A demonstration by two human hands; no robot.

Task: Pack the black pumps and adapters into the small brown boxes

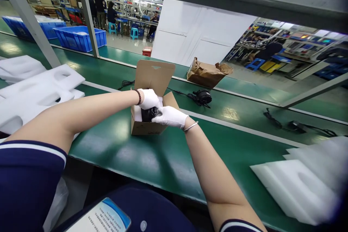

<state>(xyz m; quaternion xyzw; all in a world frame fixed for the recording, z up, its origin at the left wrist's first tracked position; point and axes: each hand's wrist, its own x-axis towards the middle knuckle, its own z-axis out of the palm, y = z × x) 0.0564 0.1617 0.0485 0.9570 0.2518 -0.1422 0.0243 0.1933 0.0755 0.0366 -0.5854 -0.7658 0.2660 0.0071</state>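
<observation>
1. The left hand, in a white fabric glove, is curled and half closed over the top of a glossy black rounded object, with a dark beaded bracelet at the wrist.
2. The right hand, in a matching white glove, reaches in from the other side with its fingers nearly straight, their tips meeting the same object. Gripping from both sides seems to keep the object steady and centred.
3. The black rounded object sits in the mouth of an open brown cardboard box, against white lining inside; the hands hide how deep it goes.
4. The box stands on a green-topped assembly bench, its tall back flap upright, which appears to leave the opening unobstructed.
5. Just beyond it, a coiled black cable with a round black fitting lies on the bench, and a similar black cable lies farther right.
6. Stacks of white moulded foam inserts sit to the left, with more white moulded foam inserts to the right, both seemingly placed within easy reach of either hand.
7. A crumpled brown paper bag rests farther along the bench.
</observation>
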